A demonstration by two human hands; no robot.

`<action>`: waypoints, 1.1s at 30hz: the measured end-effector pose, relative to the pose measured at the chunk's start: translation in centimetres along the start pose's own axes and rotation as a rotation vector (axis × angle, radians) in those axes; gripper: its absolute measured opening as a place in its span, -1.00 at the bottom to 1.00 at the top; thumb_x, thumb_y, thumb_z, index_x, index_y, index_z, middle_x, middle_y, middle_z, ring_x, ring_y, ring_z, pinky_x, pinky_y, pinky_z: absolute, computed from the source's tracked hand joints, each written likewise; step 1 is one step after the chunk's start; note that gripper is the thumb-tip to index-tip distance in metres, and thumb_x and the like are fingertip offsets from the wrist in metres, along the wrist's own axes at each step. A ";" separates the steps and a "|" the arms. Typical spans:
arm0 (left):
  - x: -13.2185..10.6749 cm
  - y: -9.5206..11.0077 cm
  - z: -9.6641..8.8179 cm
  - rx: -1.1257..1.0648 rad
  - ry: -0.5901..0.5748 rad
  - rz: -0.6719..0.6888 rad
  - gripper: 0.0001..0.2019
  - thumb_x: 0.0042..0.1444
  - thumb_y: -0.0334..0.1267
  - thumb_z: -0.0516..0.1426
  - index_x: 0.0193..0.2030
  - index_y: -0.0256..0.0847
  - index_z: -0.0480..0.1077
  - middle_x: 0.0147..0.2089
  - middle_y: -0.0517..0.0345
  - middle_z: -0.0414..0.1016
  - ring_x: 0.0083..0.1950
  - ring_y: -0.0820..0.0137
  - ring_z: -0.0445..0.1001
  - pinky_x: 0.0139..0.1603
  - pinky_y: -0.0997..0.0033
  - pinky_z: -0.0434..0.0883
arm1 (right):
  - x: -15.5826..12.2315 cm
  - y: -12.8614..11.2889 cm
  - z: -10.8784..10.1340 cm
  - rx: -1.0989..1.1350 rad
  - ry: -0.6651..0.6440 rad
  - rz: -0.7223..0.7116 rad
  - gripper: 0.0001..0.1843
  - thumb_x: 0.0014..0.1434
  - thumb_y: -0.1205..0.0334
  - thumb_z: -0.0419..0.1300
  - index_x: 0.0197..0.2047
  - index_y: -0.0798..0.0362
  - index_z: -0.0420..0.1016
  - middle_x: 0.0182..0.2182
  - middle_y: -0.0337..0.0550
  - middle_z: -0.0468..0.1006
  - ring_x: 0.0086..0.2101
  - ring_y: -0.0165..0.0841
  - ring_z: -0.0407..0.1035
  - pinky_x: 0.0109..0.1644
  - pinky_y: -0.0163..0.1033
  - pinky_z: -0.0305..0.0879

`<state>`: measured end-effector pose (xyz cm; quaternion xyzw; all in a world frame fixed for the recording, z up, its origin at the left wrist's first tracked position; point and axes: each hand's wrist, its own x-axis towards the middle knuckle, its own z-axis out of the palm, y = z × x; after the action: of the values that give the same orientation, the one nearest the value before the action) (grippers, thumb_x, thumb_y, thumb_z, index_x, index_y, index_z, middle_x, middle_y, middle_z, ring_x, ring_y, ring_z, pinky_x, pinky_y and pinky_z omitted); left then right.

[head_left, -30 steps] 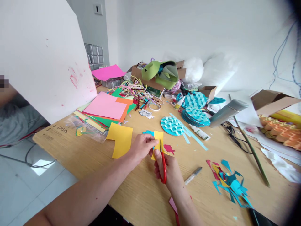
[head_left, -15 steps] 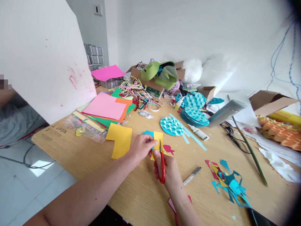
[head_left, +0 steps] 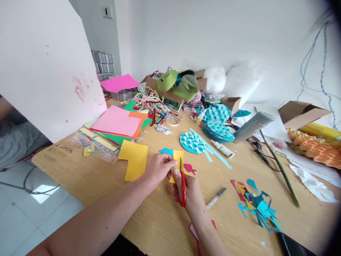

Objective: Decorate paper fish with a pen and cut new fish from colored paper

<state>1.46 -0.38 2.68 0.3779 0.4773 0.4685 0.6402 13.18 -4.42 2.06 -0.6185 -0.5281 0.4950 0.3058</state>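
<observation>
My left hand (head_left: 162, 165) pinches a small piece of yellow paper (head_left: 178, 155) between thumb and fingers. Red-handled scissors (head_left: 183, 190) are gripped in my right hand (head_left: 188, 188), their blades lying over the yellow piece. On the table just behind the left fingers lies a blue paper cutout (head_left: 166, 151). A red fish cutout (head_left: 190, 169) rests to the right of the blades. Left of my hands is a larger yellow sheet (head_left: 136, 160) with a corner cut away.
Stacked coloured paper (head_left: 117, 121) lies at the left. Blue scalloped discs (head_left: 192, 142) and a glue bottle (head_left: 223, 148) are beyond my hands. A marker (head_left: 216, 197), paper scraps (head_left: 259, 206) and a grey cylinder (head_left: 253, 127) stand or lie rightward. A white board (head_left: 53, 71) leans at left.
The whole view has shifted slightly, so things sit a little further left. Both hands keep the same hold on the yellow paper and scissors.
</observation>
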 end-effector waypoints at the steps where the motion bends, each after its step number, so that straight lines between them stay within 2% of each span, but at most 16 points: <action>1: 0.0 0.0 0.0 -0.004 -0.002 -0.003 -0.83 -0.11 -0.23 0.20 -0.57 -0.22 0.30 -0.69 0.35 0.29 -0.71 0.61 0.18 -0.70 0.62 0.13 | 0.0 0.0 0.0 0.004 -0.005 0.005 -0.22 -0.06 -0.58 0.00 -0.56 0.08 0.35 -0.77 -0.24 0.32 -0.76 -0.46 0.20 -0.72 -0.38 0.04; 7: 0.2 0.0 -0.2 -0.019 -0.009 -0.004 -0.79 -0.14 -0.17 0.23 -0.55 -0.21 0.31 -0.69 0.37 0.27 -0.72 0.61 0.19 -0.70 0.60 0.10 | 0.0 0.2 0.0 -0.004 -0.015 0.014 -0.24 -0.01 -0.54 0.02 -0.51 0.10 0.39 -0.76 -0.23 0.34 -0.75 -0.45 0.22 -0.70 -0.38 0.07; 15: 0.3 -0.3 -0.4 -0.039 -0.002 0.045 -0.73 -0.17 -0.13 0.24 -0.60 -0.20 0.24 -0.71 0.41 0.17 -0.70 0.61 0.16 -0.67 0.60 0.08 | -0.1 0.2 0.2 -0.030 -0.022 -0.003 -0.30 0.04 -0.47 0.07 -0.55 0.09 0.37 -0.75 -0.24 0.34 -0.74 -0.45 0.23 -0.69 -0.38 0.07; 21: 0.0 -0.1 -0.1 -0.019 0.021 0.000 -0.73 -0.20 -0.15 0.27 -0.59 -0.20 0.26 -0.70 0.39 0.22 -0.70 0.61 0.18 -0.67 0.60 0.09 | 0.1 0.4 0.0 -0.084 -0.012 -0.033 -0.28 0.06 -0.48 0.01 -0.55 0.07 0.37 -0.78 -0.22 0.34 -0.74 -0.42 0.24 -0.67 -0.36 0.09; 33: 0.0 -0.3 -0.1 0.003 0.013 0.005 -0.78 -0.10 -0.21 0.23 -0.58 -0.21 0.27 -0.70 0.37 0.26 -0.71 0.61 0.17 -0.67 0.60 0.08 | -0.1 0.3 0.1 -0.018 -0.026 -0.002 -0.27 0.04 -0.51 0.01 -0.51 0.08 0.39 -0.78 -0.23 0.33 -0.74 -0.43 0.23 -0.68 -0.37 0.07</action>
<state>1.41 -0.44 2.39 0.3769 0.4815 0.4717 0.6353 13.17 -4.62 1.77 -0.6142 -0.5371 0.4978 0.2940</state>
